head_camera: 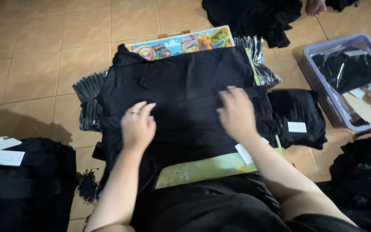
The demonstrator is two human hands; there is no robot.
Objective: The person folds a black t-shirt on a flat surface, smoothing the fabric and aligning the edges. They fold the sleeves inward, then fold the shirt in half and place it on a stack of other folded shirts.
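Pressing both hands flat, fingers spread, on the black garment [185, 90], keep left hand [137, 125] and right hand [236, 112] apart, smoothing outward over the board [202, 168]

Black garment [185, 99] on a green board [202, 169] with a colourful cartoon edge; lavender bin [323, 99] at three o'clock; tan floor tiles [35, 51].

home packing floor, tiled floor [44, 51], garment piles [26, 189]
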